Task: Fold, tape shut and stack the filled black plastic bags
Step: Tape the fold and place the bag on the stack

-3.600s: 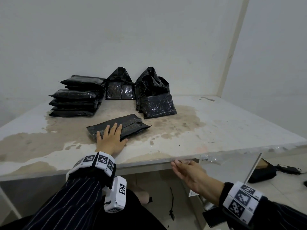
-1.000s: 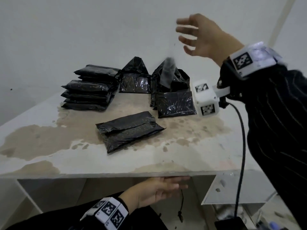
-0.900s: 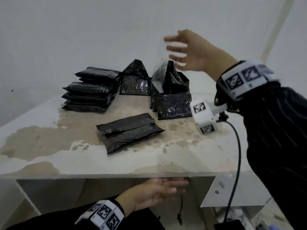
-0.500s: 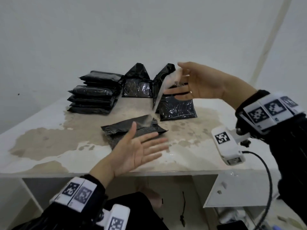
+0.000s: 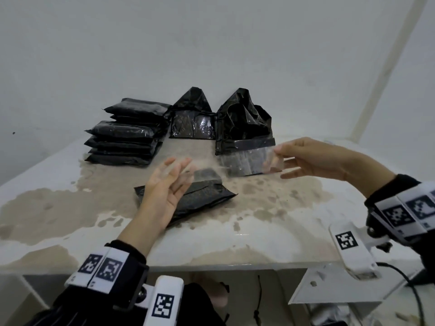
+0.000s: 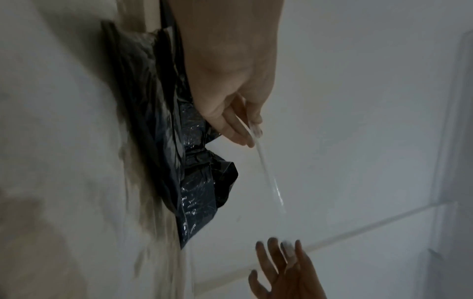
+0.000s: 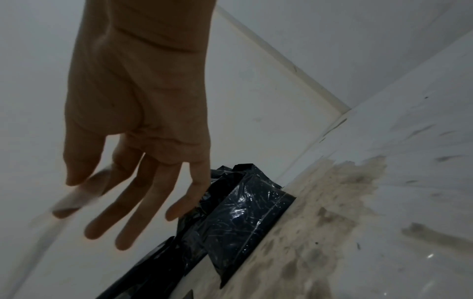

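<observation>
A strip of clear tape (image 5: 237, 162) is held stretched in the air between both hands, above the folded black bag (image 5: 200, 196) lying flat on the stained white table (image 5: 294, 222). Its right end is pinched between thumb and forefinger of the right hand (image 5: 313, 161), the other fingers straight. The left end is touched by the spread, nearly straight fingers of the left hand (image 5: 164, 189). A stack of taped bags (image 5: 127, 137) is seen at the rear left, with 2 unfolded bags (image 5: 242, 123) beside it.

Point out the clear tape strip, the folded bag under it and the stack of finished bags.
tape (image 5: 244, 162), head view, middle of the strip
folded bag (image 5: 202, 198), head view, its top face
stack (image 5: 124, 143), head view, its front side
</observation>
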